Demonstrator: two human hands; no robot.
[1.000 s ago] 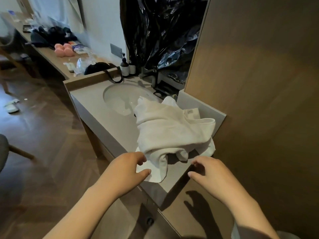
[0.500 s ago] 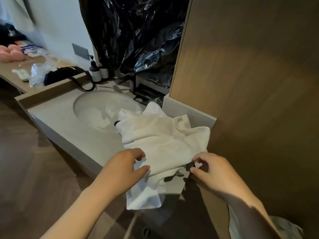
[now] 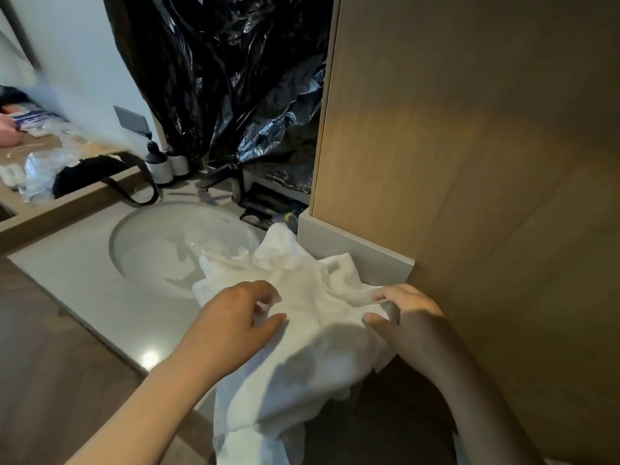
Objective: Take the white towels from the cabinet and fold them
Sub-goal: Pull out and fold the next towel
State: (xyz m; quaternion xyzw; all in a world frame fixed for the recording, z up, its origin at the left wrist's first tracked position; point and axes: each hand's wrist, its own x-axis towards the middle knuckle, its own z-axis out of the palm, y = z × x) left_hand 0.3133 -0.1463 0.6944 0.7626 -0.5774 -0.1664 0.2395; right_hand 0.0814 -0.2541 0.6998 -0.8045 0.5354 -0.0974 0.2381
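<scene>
A crumpled white towel [image 3: 302,333] lies on the grey stone counter [image 3: 77,290] to the right of the sink, its lower part hanging over the front edge. My left hand [image 3: 235,317] is on the towel's middle with fingers curled into the cloth. At the towel's right edge, beside the wooden cabinet wall [image 3: 469,196], my right hand [image 3: 406,313] pinches a fold between thumb and fingers. A small grey label [image 3: 333,268] shows near the towel's upper right.
An oval sink basin [image 3: 174,243] with a dark tap [image 3: 221,182] sits left of the towel. Two pump bottles [image 3: 157,162] stand behind it, below black plastic sheeting [image 3: 235,88]. A wooden shelf [image 3: 50,169] at far left holds bags and packets. Wooden floor lies below.
Both hands went from hovering in front of the towel to taking hold of it. The towel slid toward me, so more of it hangs over the counter's front edge.
</scene>
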